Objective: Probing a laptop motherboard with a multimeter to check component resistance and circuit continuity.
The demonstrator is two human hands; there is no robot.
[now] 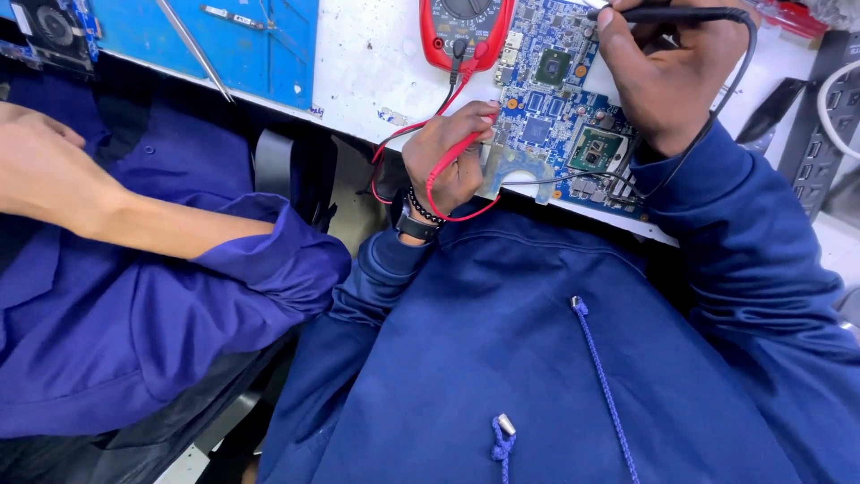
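Observation:
A blue circuit board (560, 99) lies on the white bench in front of me. My left hand (445, 157) is closed on a red probe and its red lead (448, 166) at the board's near left edge. My right hand (667, 76) is closed on a black probe (681, 15) above the board's far right side; its black lead (717, 116) loops down past my wrist. A red-cased multimeter (466, 31) sits at the board's far left, with both leads running toward it.
Another person's bare forearm (98, 202) and purple sleeve reach in at the left. A blue mat (206, 45) with tweezers (193, 45) lies far left. A black power strip (820, 134) stands at the right edge. My blue hoodie (537, 358) fills the foreground.

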